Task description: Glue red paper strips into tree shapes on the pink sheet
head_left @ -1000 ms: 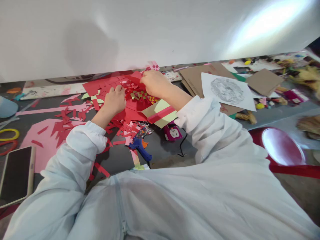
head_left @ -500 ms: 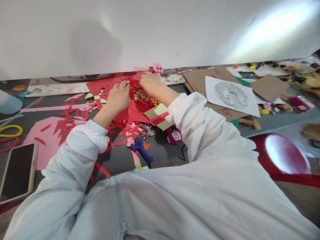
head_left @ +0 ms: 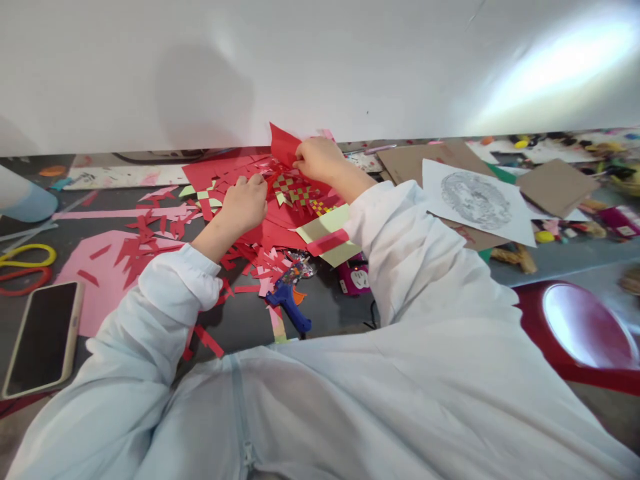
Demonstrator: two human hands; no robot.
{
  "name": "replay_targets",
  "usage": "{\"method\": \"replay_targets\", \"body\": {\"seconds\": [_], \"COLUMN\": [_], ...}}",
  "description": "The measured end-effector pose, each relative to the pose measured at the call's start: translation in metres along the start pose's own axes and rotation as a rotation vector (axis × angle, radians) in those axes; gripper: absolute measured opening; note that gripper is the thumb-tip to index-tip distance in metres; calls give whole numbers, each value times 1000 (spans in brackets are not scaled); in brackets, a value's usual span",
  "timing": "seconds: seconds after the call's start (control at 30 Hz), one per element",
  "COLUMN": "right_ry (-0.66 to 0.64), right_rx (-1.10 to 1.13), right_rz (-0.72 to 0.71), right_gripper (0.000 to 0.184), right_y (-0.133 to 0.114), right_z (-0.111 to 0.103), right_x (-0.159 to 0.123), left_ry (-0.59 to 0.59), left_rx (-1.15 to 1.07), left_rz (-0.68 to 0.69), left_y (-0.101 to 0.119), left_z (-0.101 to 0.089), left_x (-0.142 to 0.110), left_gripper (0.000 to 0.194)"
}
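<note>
My right hand [head_left: 323, 160] pinches a sheet of red paper [head_left: 283, 143], which stands up at a tilt above the pile. To its left, my left hand [head_left: 247, 205] is closed low over the red paper scraps [head_left: 280, 230]. Its fingertips are partly hidden, and I cannot make out what they hold. Between the hands lie woven checkered pieces [head_left: 295, 192] in green and dark red. Below my right wrist is a pale green paper with a red strip [head_left: 327, 243].
A blue glue gun [head_left: 290, 307] lies near me, beside a purple power socket [head_left: 354, 277]. Scissors [head_left: 27, 267], a phone [head_left: 43, 340] and pink paper [head_left: 100, 293] are at left. Cardboard [head_left: 555, 188] and a printed sheet [head_left: 477, 200] are at right. A white panel [head_left: 320, 73] rises behind.
My right hand has raised the red paper sheet, so that more of it stands up. My left hand stays closed over the scraps. The view has shifted slightly left.
</note>
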State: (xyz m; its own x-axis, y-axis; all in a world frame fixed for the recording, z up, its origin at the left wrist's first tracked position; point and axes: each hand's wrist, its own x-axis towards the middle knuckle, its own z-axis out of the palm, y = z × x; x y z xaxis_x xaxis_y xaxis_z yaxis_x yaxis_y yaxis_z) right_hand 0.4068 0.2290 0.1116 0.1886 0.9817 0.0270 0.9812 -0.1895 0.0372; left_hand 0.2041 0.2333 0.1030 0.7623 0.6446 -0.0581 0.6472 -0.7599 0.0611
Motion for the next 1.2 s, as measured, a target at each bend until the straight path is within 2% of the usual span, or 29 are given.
{"method": "replay_targets", "body": {"seconds": [0.27,0.53,0.7,0.83,0.97,1.07,1.2], "right_ry": [-4,31,44,-3,-31,-51,-70], "right_rx": [6,29,78,104,109,107,90], "right_rz": [26,26,-54,-150,-190,-219,-220], "right_gripper": [24,23,24,22,22,22,23], "right_y": [4,8,9,5,5,7,10], "right_z": [-8,0,3,3,6,11,20], "right_x": [4,5,-1,-12,-23,-29,-34], "left_ry": [7,6,-36,-85,-4,131,268], "left_rx": [-13,3,0,-11,-124,-193,-106], "left_rz": [1,42,58,68,-43,-138,-101], "left_y": [0,1,4,9,16,20,22], "left_z": [-4,9,16,18,22,28,39], "left_x": [-1,-5,-10,-9,-3,2,10], "left_gripper": [41,40,38,30,29,30,37]}}
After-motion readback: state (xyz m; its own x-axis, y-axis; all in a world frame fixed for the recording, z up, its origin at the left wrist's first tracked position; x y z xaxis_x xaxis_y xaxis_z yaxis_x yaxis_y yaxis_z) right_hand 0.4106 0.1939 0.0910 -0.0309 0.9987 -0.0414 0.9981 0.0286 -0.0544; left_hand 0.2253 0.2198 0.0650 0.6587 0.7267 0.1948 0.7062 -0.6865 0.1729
